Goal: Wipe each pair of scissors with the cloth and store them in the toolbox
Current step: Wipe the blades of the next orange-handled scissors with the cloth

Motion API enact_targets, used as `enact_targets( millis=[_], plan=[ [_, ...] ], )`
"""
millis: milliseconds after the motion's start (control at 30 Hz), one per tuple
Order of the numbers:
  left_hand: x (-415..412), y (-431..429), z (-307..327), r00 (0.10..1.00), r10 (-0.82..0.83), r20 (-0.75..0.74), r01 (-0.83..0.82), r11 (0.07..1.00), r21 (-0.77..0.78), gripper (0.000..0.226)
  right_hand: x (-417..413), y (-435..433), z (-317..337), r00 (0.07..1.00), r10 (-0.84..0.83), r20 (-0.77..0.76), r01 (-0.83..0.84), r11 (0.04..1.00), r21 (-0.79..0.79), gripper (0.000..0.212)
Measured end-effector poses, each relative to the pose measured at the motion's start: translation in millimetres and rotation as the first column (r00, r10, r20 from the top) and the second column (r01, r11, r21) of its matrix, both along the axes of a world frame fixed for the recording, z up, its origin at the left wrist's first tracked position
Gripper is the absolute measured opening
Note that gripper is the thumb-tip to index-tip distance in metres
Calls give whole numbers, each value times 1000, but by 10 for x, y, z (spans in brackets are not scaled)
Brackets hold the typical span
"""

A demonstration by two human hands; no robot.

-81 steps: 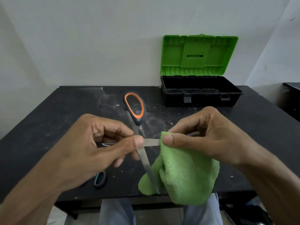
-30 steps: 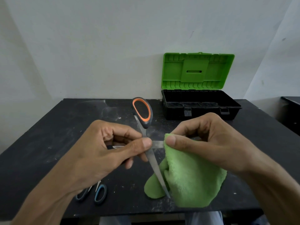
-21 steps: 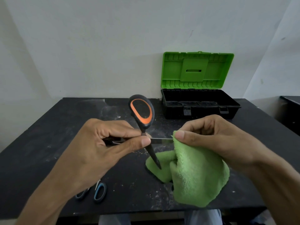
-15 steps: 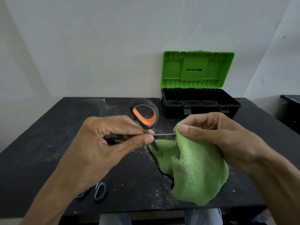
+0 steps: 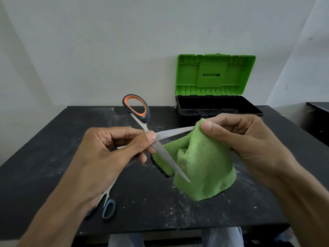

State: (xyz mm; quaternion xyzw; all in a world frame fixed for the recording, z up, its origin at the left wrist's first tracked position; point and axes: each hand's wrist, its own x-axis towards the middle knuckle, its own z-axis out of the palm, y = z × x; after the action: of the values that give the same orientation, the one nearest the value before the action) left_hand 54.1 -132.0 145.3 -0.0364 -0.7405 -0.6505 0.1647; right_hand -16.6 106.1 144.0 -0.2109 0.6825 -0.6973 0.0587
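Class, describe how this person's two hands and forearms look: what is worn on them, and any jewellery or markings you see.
The left hand and right hand are bare: no gloves, rings or bracelets show. The visible thumbnails are short and unpainted. The left forearm and right forearm are bare up to the frame edge; no sleeve, watch or marking shows.

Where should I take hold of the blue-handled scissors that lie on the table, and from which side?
Grip the blue-handled scissors by the handle loops, coming from above at the near edge of the table. They lie flat with the loops toward the person and the blades pointing away, partly hidden under the left hand, which holds the orange-handled scissors. That likely keeps fingers off the blades.
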Motion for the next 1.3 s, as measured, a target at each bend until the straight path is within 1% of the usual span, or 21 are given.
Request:
enact_targets(
  millis=[100, 200, 267, 333, 433, 500, 567, 667, 767, 833, 900, 1000, 1067, 1133, 1200, 1300],
  plan=[
    [1, -6, -27, 998, 43, -41, -44, 999, -21, 12, 3, -31, -57, 999, -40, 25, 41, 998, -42, 25],
    [-4, -56, -36, 985, 145, -88, -145, 989, 7, 10, 16, -57, -54, 995, -100, 26, 102, 990, -93, 23],
    [-8, -73, -40, 969, 213, -126, -213, 977, 16, 9, 30, -74, -27, 992, -125, 11, 125, 984, -126, 21],
    [-12, -35, -55, 957, 240, -162, -242, 970, 5, 8, 58, -117, -7, 991, -129, -28, 125, 984, -128, 20],
    [-38, 97, -96, 947, 243, -208, -251, 968, -10, 4, 127, -229, -29, 988, -80, -129, 75, 996, -41, 21],
    [-54, 164, -116, 941, 260, -218, -262, 965, 20, 6, 170, -308, -81, 980, -41, -194, 51, 998, 45, 22],
    [-62, 190, -121, 934, 282, -219, -274, 959, 69, 6, 184, -346, -141, 973, -9, -232, 32, 995, 95, 22],
    [-53, 192, -117, 923, 310, -228, -292, 950, 111, 6, 171, -338, -188, 974, 73, -215, -46, 991, 127, 26],
    [-55, 220, -123, 925, 306, -224, -293, 952, 89, 5, 151, -337, -201, 971, 135, -199, -95, 976, 196, 31],
    [-70, 236, -140, 939, 288, -189, -275, 957, 94, 5, 135, -345, -186, 978, 162, -128, -130, 965, 228, 33],
    [-87, 246, -165, 954, 268, -134, -249, 958, 140, 5, 113, -335, -156, 987, 156, -39, -142, 958, 248, 32],
    [-102, 247, -196, 969, 240, -54, -224, 953, 204, 4, 94, -295, -122, 986, 154, 60, -164, 953, 256, 19],
    [-101, 235, -207, 974, 226, -16, -216, 949, 229, 5, 86, -261, -101, 987, 149, 69, -162, 948, 275, 17],
    [-103, 214, -200, 975, 221, -2, -214, 948, 236, 6, 73, -220, -75, 987, 145, 65, -157, 944, 290, 19],
    [-115, 178, -177, 972, 236, 8, -229, 937, 265, 6, 59, -171, -59, 987, 146, 61, -158, 944, 290, 23],
    [-155, 78, -141, 962, 271, 30, -267, 912, 311, 8, 41, -91, -70, 989, 137, 54, -147, 948, 283, 23]
  ],
)
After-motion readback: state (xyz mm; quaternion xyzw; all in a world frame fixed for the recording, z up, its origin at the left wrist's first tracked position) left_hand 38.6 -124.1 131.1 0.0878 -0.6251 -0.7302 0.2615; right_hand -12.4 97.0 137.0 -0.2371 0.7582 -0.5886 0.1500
